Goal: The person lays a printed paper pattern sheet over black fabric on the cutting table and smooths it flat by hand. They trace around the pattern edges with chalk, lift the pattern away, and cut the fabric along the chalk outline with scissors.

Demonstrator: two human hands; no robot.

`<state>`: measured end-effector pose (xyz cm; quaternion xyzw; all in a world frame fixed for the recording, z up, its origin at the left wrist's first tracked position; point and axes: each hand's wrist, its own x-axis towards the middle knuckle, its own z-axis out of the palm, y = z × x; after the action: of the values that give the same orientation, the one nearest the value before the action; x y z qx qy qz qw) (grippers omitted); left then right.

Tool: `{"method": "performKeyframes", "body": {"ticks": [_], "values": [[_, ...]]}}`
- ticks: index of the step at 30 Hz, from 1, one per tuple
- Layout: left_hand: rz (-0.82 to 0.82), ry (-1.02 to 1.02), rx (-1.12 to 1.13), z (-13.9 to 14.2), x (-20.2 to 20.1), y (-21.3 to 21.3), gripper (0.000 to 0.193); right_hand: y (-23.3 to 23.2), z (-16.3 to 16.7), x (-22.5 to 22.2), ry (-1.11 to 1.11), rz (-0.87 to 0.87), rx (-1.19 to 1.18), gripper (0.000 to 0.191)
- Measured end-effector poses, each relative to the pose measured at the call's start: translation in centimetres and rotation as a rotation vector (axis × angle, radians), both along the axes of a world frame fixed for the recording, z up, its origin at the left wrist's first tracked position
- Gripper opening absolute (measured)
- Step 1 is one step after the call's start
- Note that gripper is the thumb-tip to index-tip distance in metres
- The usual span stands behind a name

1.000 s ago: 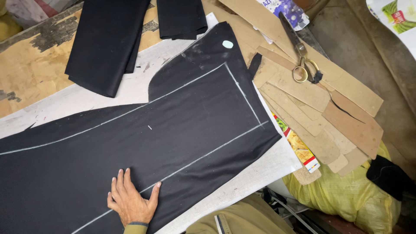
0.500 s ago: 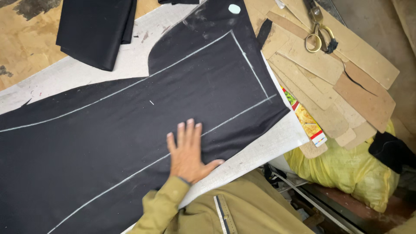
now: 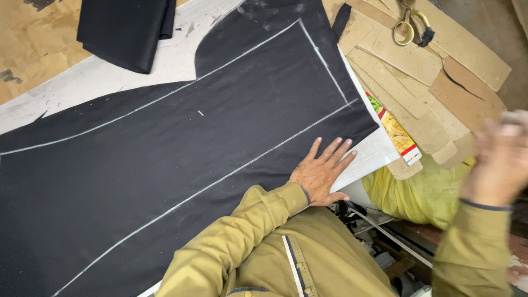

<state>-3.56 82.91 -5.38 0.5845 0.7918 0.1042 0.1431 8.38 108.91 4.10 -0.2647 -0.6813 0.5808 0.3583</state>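
Left hand (image 3: 322, 173) flat, fingers spread; right hand (image 3: 500, 159) raised, blurred

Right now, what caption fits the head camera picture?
Left hand flat on chalk-marked black cloth, right hand raised beside card patterns.

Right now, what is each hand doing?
Left hand: open, flat on the black fabric.
Right hand: raised, blurred; cannot tell.
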Motion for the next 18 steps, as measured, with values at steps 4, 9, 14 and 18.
{"method": "performKeyframes", "body": {"ticks": [4, 9, 14, 18], "values": [[-0.131, -0.096, 0.163, -0.4, 0.6, -0.8, 0.078, -10.0, -6.6, -6.2, -0.248, 0.542, 0.367, 0.074], [-0.098, -0.295, 0.494, 1.1, 1.5, -8.7, 0.027, -17.5, -11.0, -10.0, -0.347, 0.624, 0.721, 0.108], [0.306, 0.041, 0.287, 2.2, 0.8, -14.3, 0.088, -20.3, -8.6, -12.0, -0.528, 0.530, 0.851, 0.120], [0.190, -0.080, -0.051, 2.3, 1.5, -13.3, 0.115, -17.0, -9.8, -11.2, -0.798, 0.310, 0.855, 0.125]]}}
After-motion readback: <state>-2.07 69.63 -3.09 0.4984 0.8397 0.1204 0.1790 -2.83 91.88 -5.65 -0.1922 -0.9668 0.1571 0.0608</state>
